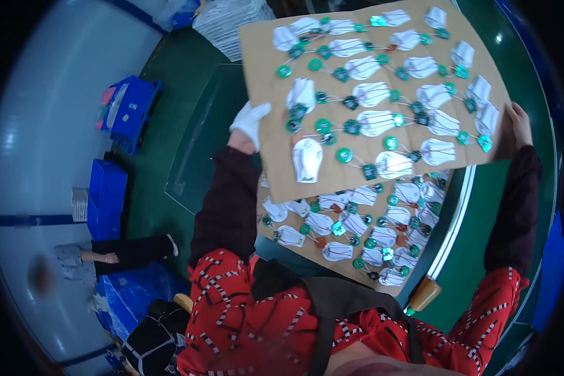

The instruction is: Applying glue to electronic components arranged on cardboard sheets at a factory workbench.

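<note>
Between my hands is a large brown cardboard sheet [276, 169], raised above a second sheet. Rows of small wired assemblies lie on it: flat white pieces [307, 160], green round discs [344, 155] and small green circuit boards [370, 171], joined by thin wires. My left hand [249, 125], in a white glove, grips the sheet's left edge. My right hand [520, 125], its fingers bare, closes on the right edge; part of each hand is hidden by the sheet. Beneath, the lower cardboard sheet [313, 254] carries similar assemblies and is partly covered by the raised one.
A pale metal rail [451, 225] with a tan handle-like end [424, 294] runs right of the lower sheet. Stacked white trays [229, 28] stand at the far side. Blue bins [106, 197] and a blue crate [131, 109] are at the left, near another person [84, 260].
</note>
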Motion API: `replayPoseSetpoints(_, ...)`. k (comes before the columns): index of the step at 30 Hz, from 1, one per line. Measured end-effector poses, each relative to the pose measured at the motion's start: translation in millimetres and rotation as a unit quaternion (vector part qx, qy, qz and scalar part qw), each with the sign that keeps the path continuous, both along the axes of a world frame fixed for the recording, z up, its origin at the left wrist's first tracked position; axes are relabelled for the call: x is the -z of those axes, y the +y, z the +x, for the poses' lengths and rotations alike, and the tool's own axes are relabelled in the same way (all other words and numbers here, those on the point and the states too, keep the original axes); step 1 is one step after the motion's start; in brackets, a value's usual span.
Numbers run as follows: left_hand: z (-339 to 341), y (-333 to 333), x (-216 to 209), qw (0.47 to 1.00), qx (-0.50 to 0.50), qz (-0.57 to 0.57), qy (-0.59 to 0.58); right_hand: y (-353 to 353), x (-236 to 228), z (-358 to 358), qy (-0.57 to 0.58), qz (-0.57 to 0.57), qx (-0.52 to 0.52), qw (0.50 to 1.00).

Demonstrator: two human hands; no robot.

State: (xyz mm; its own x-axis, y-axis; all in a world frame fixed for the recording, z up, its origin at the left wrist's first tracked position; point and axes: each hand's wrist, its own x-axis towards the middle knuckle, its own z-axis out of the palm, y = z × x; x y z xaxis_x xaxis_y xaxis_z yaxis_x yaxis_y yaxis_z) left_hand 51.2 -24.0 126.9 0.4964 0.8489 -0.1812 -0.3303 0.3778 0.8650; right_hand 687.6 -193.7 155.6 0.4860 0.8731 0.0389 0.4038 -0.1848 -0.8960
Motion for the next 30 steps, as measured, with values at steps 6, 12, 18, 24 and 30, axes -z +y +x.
replayPoseSetpoints(6,-180,-15,3,0.989,-0.142,-0.008,0.045,173,26,-182,-0.052,0.005,-0.118,0.992)
replayPoseSetpoints(12,-285,-52,20,0.949,-0.286,-0.045,0.122,284,76,-329,-0.114,-0.009,-0.181,0.977)
replayPoseSetpoints(18,-327,-97,81,0.915,-0.374,-0.078,0.131,344,118,-412,-0.102,-0.049,-0.247,0.962)
replayPoseSetpoints(24,-279,-108,133,0.906,-0.4,-0.09,0.106,375,152,-386,-0.213,-0.083,-0.246,0.942)
replayPoseSetpoints(30,-263,-105,151,0.906,-0.373,-0.137,0.145,336,103,-336,-0.364,0.019,-0.147,0.92)
